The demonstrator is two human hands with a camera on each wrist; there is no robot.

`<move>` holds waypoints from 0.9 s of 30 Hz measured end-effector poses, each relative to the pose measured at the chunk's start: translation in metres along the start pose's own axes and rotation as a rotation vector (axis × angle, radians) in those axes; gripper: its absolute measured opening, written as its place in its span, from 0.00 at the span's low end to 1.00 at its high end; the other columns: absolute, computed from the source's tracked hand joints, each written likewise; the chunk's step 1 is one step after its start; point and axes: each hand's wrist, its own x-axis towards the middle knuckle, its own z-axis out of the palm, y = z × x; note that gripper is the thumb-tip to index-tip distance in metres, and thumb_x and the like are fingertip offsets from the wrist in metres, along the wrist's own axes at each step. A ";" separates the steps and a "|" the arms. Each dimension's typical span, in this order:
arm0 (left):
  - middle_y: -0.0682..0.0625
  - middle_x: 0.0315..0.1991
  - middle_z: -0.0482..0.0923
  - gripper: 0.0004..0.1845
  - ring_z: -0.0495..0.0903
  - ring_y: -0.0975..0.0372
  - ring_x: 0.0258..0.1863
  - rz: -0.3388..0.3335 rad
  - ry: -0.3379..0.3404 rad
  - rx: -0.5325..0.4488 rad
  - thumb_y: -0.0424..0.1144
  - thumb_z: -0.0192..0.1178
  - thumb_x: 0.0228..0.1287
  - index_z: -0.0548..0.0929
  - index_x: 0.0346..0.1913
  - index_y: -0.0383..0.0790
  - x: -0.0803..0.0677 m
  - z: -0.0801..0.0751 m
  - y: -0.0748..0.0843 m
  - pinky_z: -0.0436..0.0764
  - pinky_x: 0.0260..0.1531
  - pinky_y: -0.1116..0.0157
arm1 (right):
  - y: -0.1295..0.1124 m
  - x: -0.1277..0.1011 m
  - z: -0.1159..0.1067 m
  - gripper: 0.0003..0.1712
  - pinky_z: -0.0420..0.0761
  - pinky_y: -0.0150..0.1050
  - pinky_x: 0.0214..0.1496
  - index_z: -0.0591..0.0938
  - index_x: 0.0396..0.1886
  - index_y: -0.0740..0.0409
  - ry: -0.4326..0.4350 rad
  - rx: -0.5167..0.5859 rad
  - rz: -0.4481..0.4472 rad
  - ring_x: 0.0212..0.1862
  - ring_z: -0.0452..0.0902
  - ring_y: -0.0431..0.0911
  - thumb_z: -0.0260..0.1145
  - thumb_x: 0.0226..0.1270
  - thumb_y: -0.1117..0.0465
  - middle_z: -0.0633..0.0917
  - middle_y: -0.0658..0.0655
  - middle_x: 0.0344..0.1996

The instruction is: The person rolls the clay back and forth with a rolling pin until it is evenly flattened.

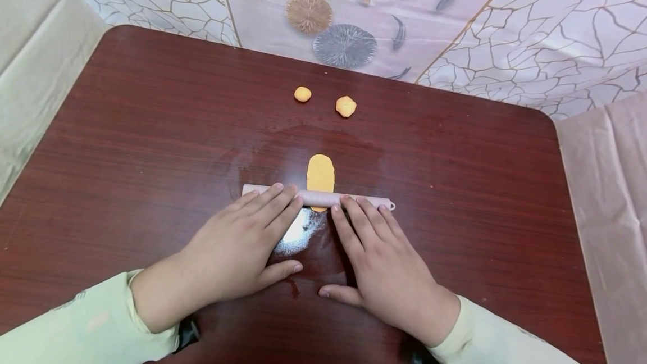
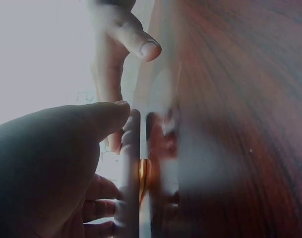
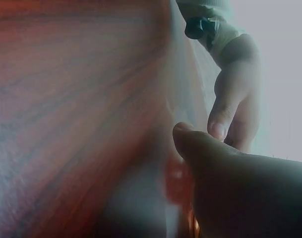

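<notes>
Both hands lie flat with straight fingers on a thin pale rolling pin point(image 1: 323, 198) near the middle of the frame. The left hand point(image 1: 237, 254) presses the pin's left part and the right hand point(image 1: 384, 265) presses its right part (no fingers curl round it). Between the hands, the pin lies across the near end of a flat orange dough strip point(image 1: 320, 173), which reaches toward the top of the frame. Two small orange dough balls point(image 1: 303, 94) point(image 1: 346, 106) sit higher up, well apart from the hands. All of it rests on a dark red wooden worktop point(image 1: 126, 128)
</notes>
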 end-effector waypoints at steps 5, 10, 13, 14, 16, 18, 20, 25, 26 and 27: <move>0.45 0.82 0.62 0.53 0.61 0.50 0.82 -0.001 -0.002 -0.003 0.75 0.56 0.67 0.64 0.82 0.41 -0.005 -0.001 0.004 0.66 0.78 0.47 | -0.003 -0.005 0.000 0.72 0.57 0.62 0.83 0.53 0.86 0.56 0.004 0.001 -0.008 0.85 0.51 0.58 0.60 0.57 0.14 0.55 0.62 0.85; 0.44 0.82 0.62 0.53 0.61 0.50 0.82 0.006 -0.007 -0.001 0.74 0.58 0.66 0.65 0.81 0.39 -0.011 -0.002 0.009 0.68 0.76 0.46 | -0.006 -0.009 0.000 0.72 0.59 0.63 0.82 0.55 0.86 0.57 0.012 -0.001 -0.012 0.85 0.51 0.59 0.61 0.56 0.15 0.55 0.62 0.85; 0.44 0.83 0.60 0.53 0.59 0.50 0.83 -0.002 -0.026 -0.020 0.74 0.59 0.66 0.65 0.81 0.40 -0.013 -0.002 0.012 0.69 0.76 0.46 | -0.007 -0.011 0.001 0.71 0.59 0.63 0.82 0.55 0.86 0.57 0.003 0.003 -0.006 0.85 0.50 0.59 0.62 0.57 0.15 0.54 0.62 0.85; 0.44 0.84 0.58 0.53 0.57 0.49 0.84 -0.006 -0.033 -0.027 0.74 0.59 0.66 0.64 0.81 0.40 -0.013 -0.002 0.012 0.69 0.76 0.45 | -0.007 -0.012 0.001 0.71 0.59 0.63 0.82 0.55 0.86 0.57 -0.003 0.005 -0.002 0.86 0.49 0.59 0.61 0.57 0.15 0.53 0.62 0.86; 0.44 0.84 0.56 0.53 0.55 0.49 0.84 -0.011 -0.044 -0.039 0.75 0.59 0.65 0.64 0.82 0.41 -0.013 -0.001 0.013 0.68 0.76 0.44 | -0.008 -0.012 0.001 0.71 0.59 0.63 0.82 0.54 0.86 0.56 -0.018 0.007 0.008 0.86 0.47 0.58 0.60 0.57 0.14 0.50 0.61 0.86; 0.43 0.85 0.54 0.54 0.52 0.48 0.85 -0.015 -0.049 -0.046 0.75 0.58 0.65 0.63 0.82 0.40 -0.012 0.001 0.012 0.66 0.77 0.43 | -0.008 -0.012 0.002 0.71 0.59 0.64 0.81 0.54 0.86 0.56 -0.028 0.013 0.017 0.87 0.44 0.58 0.59 0.57 0.14 0.47 0.61 0.87; 0.42 0.85 0.52 0.55 0.50 0.46 0.85 -0.017 -0.050 -0.047 0.76 0.57 0.65 0.61 0.83 0.41 -0.010 0.003 0.011 0.64 0.78 0.42 | -0.007 -0.009 0.002 0.71 0.59 0.64 0.81 0.54 0.86 0.56 -0.037 0.021 0.026 0.87 0.41 0.58 0.57 0.57 0.13 0.45 0.60 0.87; 0.41 0.86 0.46 0.56 0.44 0.44 0.86 -0.024 -0.065 -0.053 0.78 0.53 0.66 0.55 0.85 0.44 0.000 0.007 0.004 0.55 0.81 0.41 | -0.001 0.002 0.004 0.72 0.58 0.64 0.82 0.54 0.86 0.57 -0.037 0.040 0.045 0.87 0.42 0.59 0.54 0.57 0.11 0.45 0.61 0.87; 0.41 0.87 0.45 0.56 0.43 0.44 0.86 -0.024 -0.069 -0.055 0.78 0.53 0.67 0.54 0.86 0.45 0.003 0.007 0.002 0.53 0.81 0.41 | 0.001 0.005 0.004 0.72 0.57 0.65 0.82 0.54 0.86 0.57 -0.036 0.044 0.050 0.87 0.42 0.60 0.54 0.57 0.11 0.45 0.61 0.87; 0.41 0.87 0.44 0.56 0.42 0.44 0.86 -0.024 -0.073 -0.060 0.78 0.52 0.67 0.52 0.86 0.46 0.006 0.007 -0.001 0.52 0.82 0.41 | 0.003 0.007 0.005 0.72 0.57 0.65 0.82 0.54 0.86 0.57 -0.035 0.047 0.053 0.87 0.43 0.60 0.53 0.57 0.11 0.46 0.61 0.87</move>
